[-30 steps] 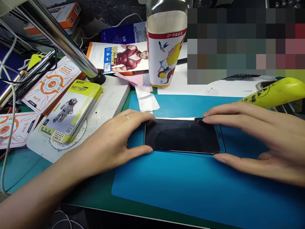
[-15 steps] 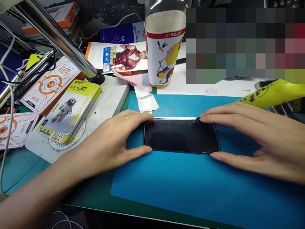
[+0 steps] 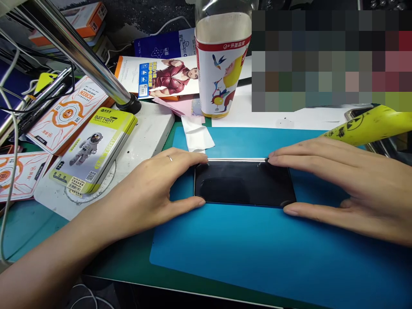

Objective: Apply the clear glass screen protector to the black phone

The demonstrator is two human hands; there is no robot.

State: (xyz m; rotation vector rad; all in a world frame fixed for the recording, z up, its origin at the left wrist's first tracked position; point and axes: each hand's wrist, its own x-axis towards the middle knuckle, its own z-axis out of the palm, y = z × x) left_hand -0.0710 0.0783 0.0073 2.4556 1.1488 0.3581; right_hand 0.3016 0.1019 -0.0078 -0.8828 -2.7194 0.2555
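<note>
Phone [image 3: 243, 182] lying flat toward the far edge of the blue mat [image 3: 257, 253].
Left hand [image 3: 144, 189] grips its left end, thumb and forefinger at near and far corners; right hand [image 3: 357, 184] grips the right end between thumb and fingertips.

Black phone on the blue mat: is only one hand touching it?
No, the left hand and the right hand both have fingertips at the edges of the black phone.

Slim silver ring [image 3: 169, 158], left hand [image 3: 154, 189], bare forearm [image 3: 74, 244]
</note>
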